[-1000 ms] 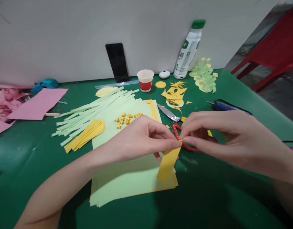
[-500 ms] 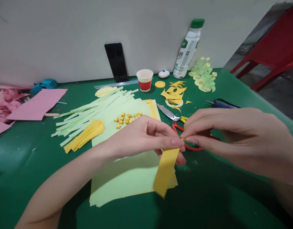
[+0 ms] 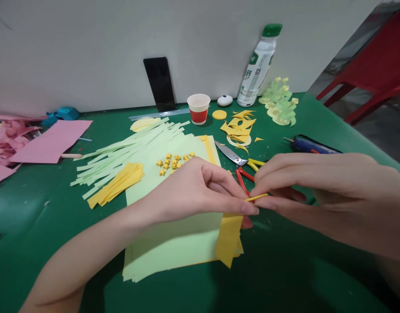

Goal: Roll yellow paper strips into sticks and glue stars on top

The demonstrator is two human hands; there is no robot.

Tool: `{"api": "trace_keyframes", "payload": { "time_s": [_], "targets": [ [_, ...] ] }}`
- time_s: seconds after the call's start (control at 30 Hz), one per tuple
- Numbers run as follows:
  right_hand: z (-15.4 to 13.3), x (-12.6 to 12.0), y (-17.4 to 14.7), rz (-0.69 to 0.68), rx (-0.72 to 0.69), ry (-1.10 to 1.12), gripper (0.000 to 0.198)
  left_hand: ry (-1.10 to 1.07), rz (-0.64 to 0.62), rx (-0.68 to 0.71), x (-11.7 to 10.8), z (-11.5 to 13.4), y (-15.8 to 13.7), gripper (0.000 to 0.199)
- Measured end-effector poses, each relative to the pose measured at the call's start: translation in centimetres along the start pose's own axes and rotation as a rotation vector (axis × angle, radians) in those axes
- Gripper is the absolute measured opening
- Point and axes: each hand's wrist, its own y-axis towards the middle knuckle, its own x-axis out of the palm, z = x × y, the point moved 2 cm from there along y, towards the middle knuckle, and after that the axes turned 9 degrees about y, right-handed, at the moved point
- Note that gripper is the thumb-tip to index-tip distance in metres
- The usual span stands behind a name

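Between both hands is a yellow paper strip (image 3: 230,239), its long tail hanging down below my left fingers. My left hand (image 3: 206,191) is closed, pinching the strip between thumb and fingers. The fingertips of my right hand (image 3: 304,187) pinch the strip's short end, which shows edge-on as a thin yellow line. Under the hands lies a stack of pale green paper sheets (image 3: 174,248). Several small yellow paper stars (image 3: 174,161) rest on it, just beyond my left hand. Scissors (image 3: 231,154) with red and yellow handles lie behind the fingertips, their handles partly hidden.
Yellow strips (image 3: 117,184) and pale green strips (image 3: 128,148) lie at left, with pink paper (image 3: 53,141) farther out. Along the wall stand a phone (image 3: 160,82), a paper cup (image 3: 199,108) and a bottle (image 3: 258,67). Yellow scraps (image 3: 239,128) and a blue tool (image 3: 312,144) lie at right.
The strip's short end now shows as a thin edge between the fingertips. My right hand has shifted slightly down and right, and the hanging tail has swung a little to the right.
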Motion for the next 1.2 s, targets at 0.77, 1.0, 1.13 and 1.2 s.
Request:
{"api": "trace_keyframes", "payload": {
  "time_s": [0.77, 1.0, 1.13, 1.2],
  "targets": [
    [-0.4, 0.2, 0.1, 0.082, 0.005, 0.043, 0.015, -0.074, -0.023, -0.039, 0.2, -0.4, 0.2, 0.006],
    [0.7, 0.0, -0.1, 0.073, 0.169, 0.264, 0.011, -0.065, -0.112, 0.031, 0.0, 0.0, 0.1, 0.013],
    [1.5, 0.3, 0.0, 0.04, 0.169, 0.369, 0.006, -0.129, -0.099, 0.017, 0.0, -0.3, 0.3, 0.007],
    [1.6, 0.6, 0.1, 0.05, 0.155, 0.382, 0.001, -0.173, -0.077, 0.012, 0.0, -0.6, 0.4, 0.005]
  ]
}}
